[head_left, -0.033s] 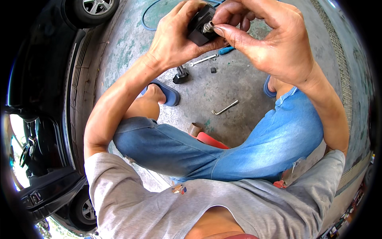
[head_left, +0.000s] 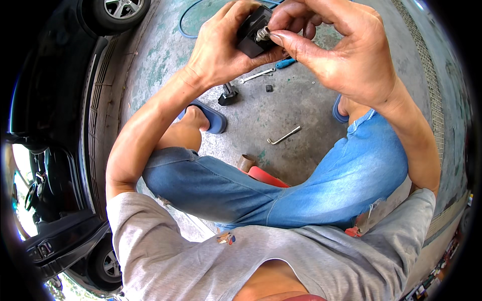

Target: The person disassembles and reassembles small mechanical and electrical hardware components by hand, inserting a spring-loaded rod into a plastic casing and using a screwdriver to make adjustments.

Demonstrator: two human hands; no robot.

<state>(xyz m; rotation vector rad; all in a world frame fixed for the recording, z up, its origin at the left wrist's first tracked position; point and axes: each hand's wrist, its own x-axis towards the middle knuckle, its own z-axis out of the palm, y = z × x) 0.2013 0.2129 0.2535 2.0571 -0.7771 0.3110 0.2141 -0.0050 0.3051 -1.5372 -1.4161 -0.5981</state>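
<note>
The black boxy part is held up above the floor, between both hands, and a ribbed metal fitting sits at its near face; how deep it goes in cannot be told. The left hand is curled around the part's left side, thumb below. The right hand pinches the fitting between thumb and forefinger, its other fingers bent inward. On the floor, well in from its left edge by the black vehicle, lie a black stemmed piece, a spanner, a small black block and a bent wrench. A brown cylinder stands near the knees, its contents unclear.
</note>
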